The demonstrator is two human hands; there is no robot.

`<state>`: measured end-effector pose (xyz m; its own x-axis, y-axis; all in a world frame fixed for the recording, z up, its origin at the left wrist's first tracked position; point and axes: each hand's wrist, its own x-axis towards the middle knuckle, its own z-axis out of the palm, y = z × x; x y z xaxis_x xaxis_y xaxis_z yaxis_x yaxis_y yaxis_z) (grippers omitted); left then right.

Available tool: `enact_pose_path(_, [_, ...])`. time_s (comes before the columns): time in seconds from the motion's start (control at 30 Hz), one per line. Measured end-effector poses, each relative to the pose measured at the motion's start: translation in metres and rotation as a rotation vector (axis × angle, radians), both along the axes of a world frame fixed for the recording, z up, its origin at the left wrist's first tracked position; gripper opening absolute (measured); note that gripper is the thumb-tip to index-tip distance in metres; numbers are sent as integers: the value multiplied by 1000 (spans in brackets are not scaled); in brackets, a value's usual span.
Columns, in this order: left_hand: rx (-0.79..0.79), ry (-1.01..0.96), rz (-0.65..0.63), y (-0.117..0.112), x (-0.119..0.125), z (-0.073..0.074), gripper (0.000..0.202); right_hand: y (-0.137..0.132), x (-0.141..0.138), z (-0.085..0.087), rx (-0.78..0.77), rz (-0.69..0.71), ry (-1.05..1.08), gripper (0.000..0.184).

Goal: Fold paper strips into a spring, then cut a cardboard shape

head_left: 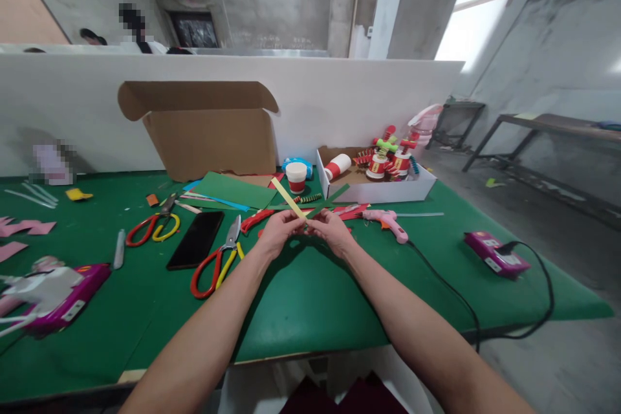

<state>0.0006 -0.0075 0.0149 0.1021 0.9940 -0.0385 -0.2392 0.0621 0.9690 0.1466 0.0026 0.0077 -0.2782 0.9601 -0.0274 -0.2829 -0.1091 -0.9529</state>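
Above the green table, my left hand (282,231) and my right hand (332,231) meet with fingers pinched together. Between them two paper strips cross in a V. The yellow paper strip (286,196) rises to the upper left from my left fingertips. From my right fingertips the green paper strip (334,199) slants to the upper right. Their joined lower ends are mostly covered by my fingers. Just beyond my hands stands a red and white paper cup (296,178). Red-and-yellow-handled scissors (223,259) lie left of my left hand.
A pink glue gun (388,223) lies to the right, its cord running off the table's front edge. Behind it, a white box (383,191) holds cup figures. A black phone (196,240), more scissors (154,223), coloured paper (237,191) and purple power strips (495,253) lie around.
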Motion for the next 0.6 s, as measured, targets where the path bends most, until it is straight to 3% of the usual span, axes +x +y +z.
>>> enact_pose_path(0.6, [-1, -71, 4, 0, 1, 0, 38, 0, -3, 0, 39, -23, 41, 27])
